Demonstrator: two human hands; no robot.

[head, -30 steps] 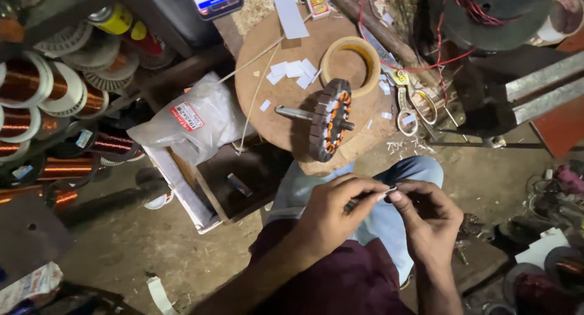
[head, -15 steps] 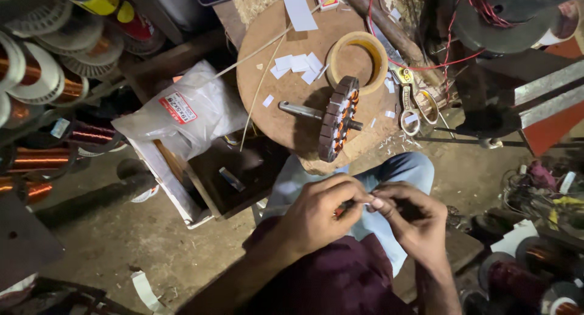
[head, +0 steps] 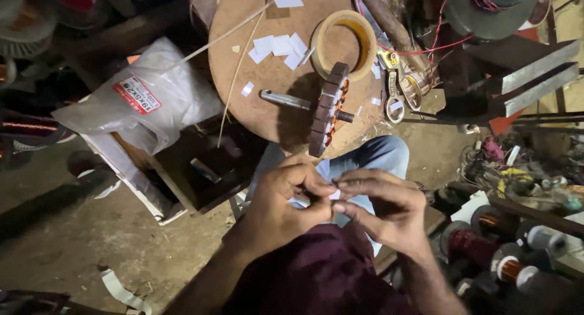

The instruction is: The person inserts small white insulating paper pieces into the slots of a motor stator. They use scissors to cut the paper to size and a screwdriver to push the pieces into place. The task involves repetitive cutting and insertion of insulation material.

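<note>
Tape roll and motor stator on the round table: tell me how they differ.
The tape roll lies flat, an open tan ring; the motor stator stands on edge, dark, with copper windings. A metal shaft runs through the stator; the roll's centre is empty. Both are round and rest on the wooden table.

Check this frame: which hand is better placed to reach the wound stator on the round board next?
Likely the right hand. Both hands pinch a small white piece over the lap, but the stator stands on edge just ahead and slightly right of the left hand, whose grip looks busier.
</note>
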